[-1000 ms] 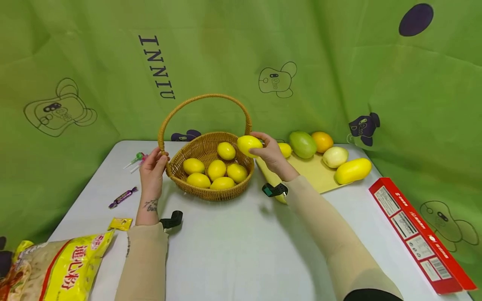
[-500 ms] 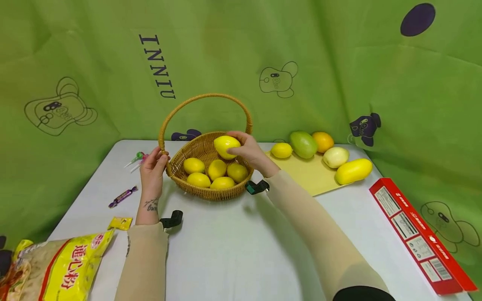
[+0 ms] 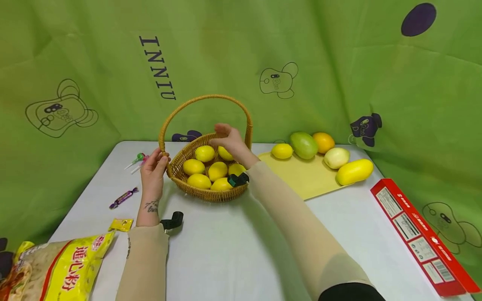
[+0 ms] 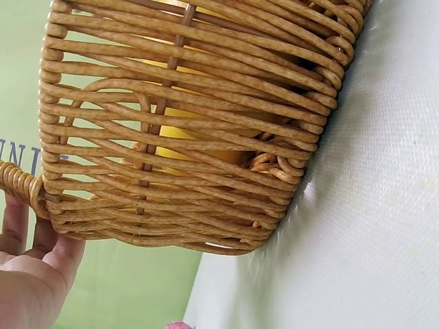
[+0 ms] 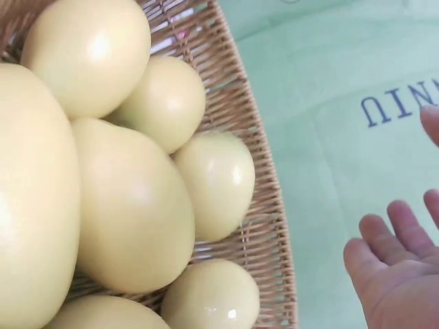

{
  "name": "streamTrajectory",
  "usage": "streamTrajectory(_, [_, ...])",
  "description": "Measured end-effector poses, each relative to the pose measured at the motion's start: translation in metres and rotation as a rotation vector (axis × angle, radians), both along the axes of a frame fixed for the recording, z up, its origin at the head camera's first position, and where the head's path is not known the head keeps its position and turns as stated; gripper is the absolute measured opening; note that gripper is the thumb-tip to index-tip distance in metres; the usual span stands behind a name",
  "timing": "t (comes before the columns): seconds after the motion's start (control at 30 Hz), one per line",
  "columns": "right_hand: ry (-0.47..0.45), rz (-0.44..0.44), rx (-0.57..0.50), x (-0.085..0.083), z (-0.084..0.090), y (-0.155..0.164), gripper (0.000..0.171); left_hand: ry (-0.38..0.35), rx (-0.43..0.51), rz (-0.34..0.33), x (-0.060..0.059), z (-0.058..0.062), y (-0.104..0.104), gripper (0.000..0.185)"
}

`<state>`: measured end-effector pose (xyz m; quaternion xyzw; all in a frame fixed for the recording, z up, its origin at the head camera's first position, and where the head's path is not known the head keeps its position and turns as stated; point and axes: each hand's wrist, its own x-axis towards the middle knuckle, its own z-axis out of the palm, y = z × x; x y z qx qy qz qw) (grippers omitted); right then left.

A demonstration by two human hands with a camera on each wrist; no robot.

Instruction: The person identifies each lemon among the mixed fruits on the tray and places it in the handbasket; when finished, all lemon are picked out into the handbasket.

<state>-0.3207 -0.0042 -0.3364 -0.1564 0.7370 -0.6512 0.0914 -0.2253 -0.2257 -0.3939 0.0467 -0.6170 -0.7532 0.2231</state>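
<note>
A wicker basket (image 3: 199, 193) with a tall arched handle stands on the table and holds several yellow lemons (image 3: 193, 167). My left hand (image 3: 152, 171) grips the base of the handle at the basket's left side; the left wrist view shows those fingers (image 4: 62, 257) at the rim. Over the back right of the basket, my right hand (image 3: 232, 144) is spread with nothing in it, above a lemon (image 3: 224, 153) it partly covers. In the right wrist view the same hand (image 5: 405, 288) appears beside the rim, fingers apart, and the lemons look pale.
Right of the basket, a yellow board (image 3: 301, 177) carries a lemon (image 3: 282, 151), a green mango (image 3: 303, 145), an orange (image 3: 323, 143) and other fruit. A long red box (image 3: 421, 238) lies far right. Lollipops (image 3: 138, 159), wrapped candies (image 3: 123, 198) and a pasta bag (image 3: 64, 267) are left.
My right hand has carried a lemon leftward from beside the basket's right rim and let it go among the others inside. My left hand has stayed on the handle.
</note>
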Motion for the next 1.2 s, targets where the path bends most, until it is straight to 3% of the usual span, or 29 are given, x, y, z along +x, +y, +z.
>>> streamTrajectory(0.43, [0.007, 0.132, -0.247, 0.031, -0.009, 0.06, 0.054, -0.003, 0.015, 0.001, 0.001, 0.0, 0.0, 0.037])
streamTrajectory(0.6, [0.047, 0.157, -0.271, 0.037, -0.019, 0.101, 0.037, 0.005, 0.019, 0.003, 0.0, -0.001, 0.001, 0.036])
streamTrajectory(0.73, [0.076, 0.125, -0.251, 0.027, -0.031, 0.134, 0.028, 0.016, 0.028, 0.006, -0.001, -0.001, 0.002, 0.033])
streamTrajectory(1.0, [0.104, -0.04, -0.287, -0.014, -0.048, 0.18, 0.03, -0.013, 0.01, 0.009, -0.001, 0.0, 0.001, 0.039])
streamTrajectory(1.2, [0.051, -0.187, -0.157, -0.029, -0.053, 0.196, 0.041, 0.003, 0.024, 0.01, 0.0, -0.001, 0.003, 0.034])
